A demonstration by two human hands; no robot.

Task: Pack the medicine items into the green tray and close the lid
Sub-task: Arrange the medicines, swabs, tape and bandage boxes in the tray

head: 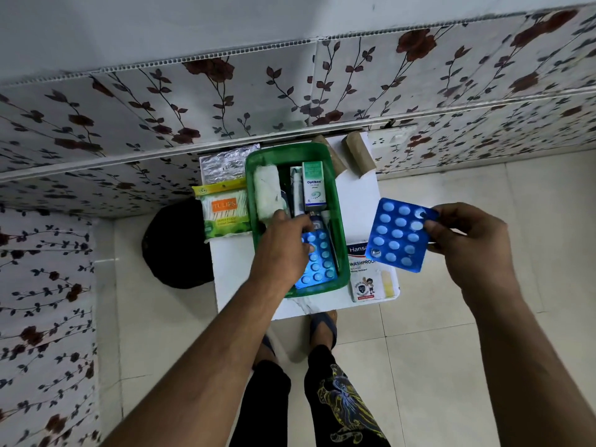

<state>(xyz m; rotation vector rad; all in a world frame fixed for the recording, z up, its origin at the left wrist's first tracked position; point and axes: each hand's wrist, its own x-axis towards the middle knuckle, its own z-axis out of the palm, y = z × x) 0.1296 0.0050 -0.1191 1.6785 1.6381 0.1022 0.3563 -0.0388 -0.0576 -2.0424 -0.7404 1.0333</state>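
The green tray [343, 279] sits open on a small white table [358, 201]. Inside it lie a gauze roll [267, 191], a white-and-green medicine box [312, 185], a pen-like tube [296, 191] and a blue pill strip [317, 262]. The left hand [283, 250] reaches into the tray, fingers resting on that strip. The right hand [467, 240] pinches a second blue pill strip [400, 233] above the table's right edge. A cotton-bud pack [224, 211] lies touching the tray's left wall, a plaster box [367, 279] beside its right.
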